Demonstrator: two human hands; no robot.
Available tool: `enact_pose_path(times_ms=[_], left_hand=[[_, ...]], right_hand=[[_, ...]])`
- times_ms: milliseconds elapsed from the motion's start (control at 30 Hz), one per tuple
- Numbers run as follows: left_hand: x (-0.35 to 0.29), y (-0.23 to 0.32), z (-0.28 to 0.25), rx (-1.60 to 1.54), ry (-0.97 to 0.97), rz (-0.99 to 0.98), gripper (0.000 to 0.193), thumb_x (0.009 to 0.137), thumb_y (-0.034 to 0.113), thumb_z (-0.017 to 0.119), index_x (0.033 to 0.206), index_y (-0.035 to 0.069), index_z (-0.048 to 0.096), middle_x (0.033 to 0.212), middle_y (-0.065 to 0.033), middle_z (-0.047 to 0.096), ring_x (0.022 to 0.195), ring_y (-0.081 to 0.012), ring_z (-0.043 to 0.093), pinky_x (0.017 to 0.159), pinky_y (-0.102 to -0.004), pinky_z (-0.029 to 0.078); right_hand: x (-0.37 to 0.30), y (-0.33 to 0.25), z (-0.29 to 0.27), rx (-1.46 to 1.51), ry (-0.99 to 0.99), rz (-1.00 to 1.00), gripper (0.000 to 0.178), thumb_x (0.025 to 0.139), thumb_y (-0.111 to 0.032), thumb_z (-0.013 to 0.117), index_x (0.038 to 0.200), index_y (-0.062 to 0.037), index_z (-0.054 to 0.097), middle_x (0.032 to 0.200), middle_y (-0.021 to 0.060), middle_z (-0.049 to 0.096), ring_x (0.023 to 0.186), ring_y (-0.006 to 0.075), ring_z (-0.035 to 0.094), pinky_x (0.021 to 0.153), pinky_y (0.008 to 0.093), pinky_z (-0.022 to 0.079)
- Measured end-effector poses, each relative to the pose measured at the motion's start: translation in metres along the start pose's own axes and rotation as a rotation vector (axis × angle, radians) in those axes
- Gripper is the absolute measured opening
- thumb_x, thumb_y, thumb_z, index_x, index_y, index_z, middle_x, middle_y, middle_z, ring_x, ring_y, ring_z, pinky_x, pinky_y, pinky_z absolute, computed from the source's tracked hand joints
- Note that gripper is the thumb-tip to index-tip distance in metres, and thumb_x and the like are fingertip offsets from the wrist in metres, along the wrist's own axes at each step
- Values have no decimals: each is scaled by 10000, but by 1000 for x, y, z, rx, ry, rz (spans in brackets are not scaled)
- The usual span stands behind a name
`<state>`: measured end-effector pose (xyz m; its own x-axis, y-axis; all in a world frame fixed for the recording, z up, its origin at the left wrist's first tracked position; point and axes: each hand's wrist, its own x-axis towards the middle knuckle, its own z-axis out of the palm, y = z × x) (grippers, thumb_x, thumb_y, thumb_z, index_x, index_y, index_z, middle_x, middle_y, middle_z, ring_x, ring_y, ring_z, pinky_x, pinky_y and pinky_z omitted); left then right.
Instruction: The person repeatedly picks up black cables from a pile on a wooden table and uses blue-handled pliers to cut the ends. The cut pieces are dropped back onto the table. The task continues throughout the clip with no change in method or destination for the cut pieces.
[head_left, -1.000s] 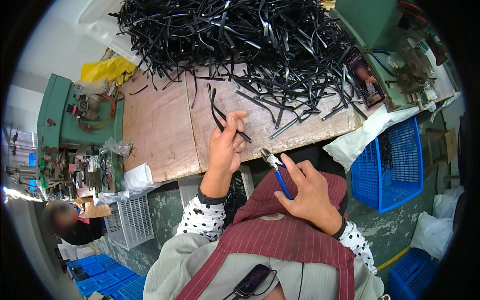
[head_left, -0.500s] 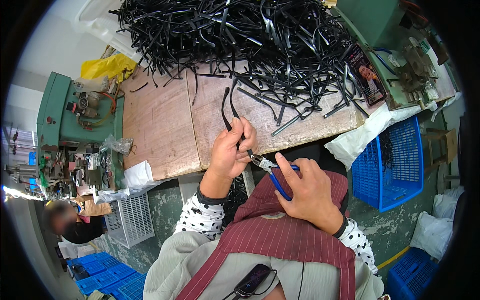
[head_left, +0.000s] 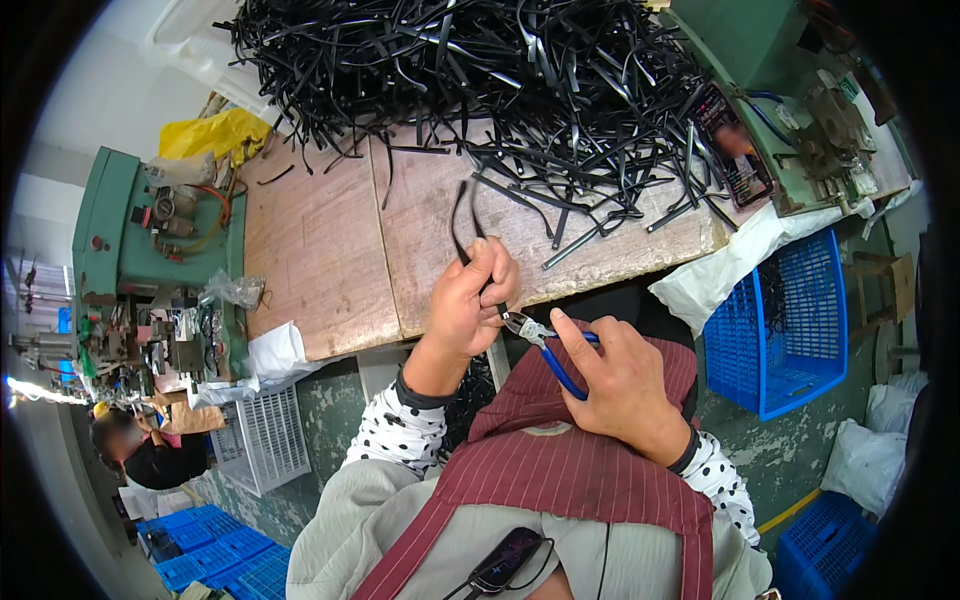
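Observation:
My left hand [head_left: 474, 295] is closed on two slim black eyeglass temples [head_left: 461, 222], whose curved tips point up and away from me. Their lower ends reach down between my fingers. In my right hand [head_left: 628, 385] is a pair of cutting pliers [head_left: 560, 364] with blue handles, the thumb and fingers wrapped around the grips. The jaws meet the lower end of a temple just below my left fingers; whether they have closed fully is too small to tell. A large heap of black temples [head_left: 470, 70] covers the far part of the wooden table [head_left: 320, 250].
Green machines stand at left [head_left: 110, 230] and right [head_left: 740, 50]. A blue crate [head_left: 765, 390] sits below the table's right edge, next to white cloth [head_left: 700, 290]. A white crate [head_left: 265, 440] is on the floor at left. Farther left, another person [head_left: 165, 455] is at work.
My left hand has shifted slightly right and the tips of the temples have swung a little to the right. The pliers remain at the temple's lower end. The other person at left has moved.

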<state>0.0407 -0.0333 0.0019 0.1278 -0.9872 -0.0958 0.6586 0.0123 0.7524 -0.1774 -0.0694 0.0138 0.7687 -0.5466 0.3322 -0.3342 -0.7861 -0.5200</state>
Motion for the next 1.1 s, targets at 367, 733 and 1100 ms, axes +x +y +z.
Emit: enact_pose_path(times_ms=[367,733,1100], left_hand=[[-7,-52,36,369,465,852,358,1050,405,390,900,83,434,693,-21,409,567,-75,338,465,-217,252],[-8,-37,37,166,588,416,357,1049,421,406,877,110,448,690,-2,436,560,-62,320,479,-214,260],[88,3,-62,1771,339,507,212,736,49,750,936,73,685,1086,-111,562,820,-324,614,734,-386,506]], right_hand=[[-3,-3,4,325,-97,188,770,658,-197,796,1376,-131,527,884,107,521,705,281,610,613,383,519],[-9,7,12,400,-168,267,745,700,-162,781,1396,-124,516,813,124,570,701,289,618,664,392,527],[-15,7,9,372,-197,333,783,696,-242,795,1411,-141,491,872,127,575,756,306,639,682,418,537]])
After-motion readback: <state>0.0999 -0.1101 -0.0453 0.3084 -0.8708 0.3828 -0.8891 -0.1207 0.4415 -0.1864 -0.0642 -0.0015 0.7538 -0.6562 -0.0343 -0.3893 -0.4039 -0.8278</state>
